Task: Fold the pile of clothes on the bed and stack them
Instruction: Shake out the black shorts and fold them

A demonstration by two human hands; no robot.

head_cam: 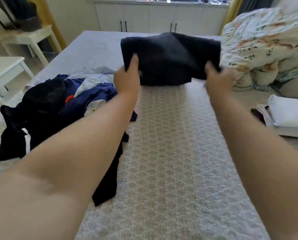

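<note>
Two bare forearms reach straight out over the bed [170, 153], roughly parallel, each ending at a folded dark navy garment [170, 58] held up above the far half of the patterned bed cover. The left hand [127, 77] grips the garment's left edge, thumb on top of the cloth and pointing upward, remaining fingers hidden beneath. The right hand [217, 75] pinches the garment's right edge, fingers curled around the fabric; motion blur softens the fingertips. The garment sags a little between the two hands, and its lower fold hangs just above the bed.

Left of the garment, near the left forearm, lies the pile of unfolded clothes [49, 108]: black and dark blue pieces, some white cloth, a white stripe and a small red spot. One dark piece trails from the pile toward the near edge of the bed. Right of the garment, a crumpled floral quilt [266, 45] is heaped at the bed's side. Nearer than the quilt, right of the right forearm, sits a stack of folded white cloth [290, 113]. Beyond the garment, white cabinets [144, 16] line the wall.
</note>
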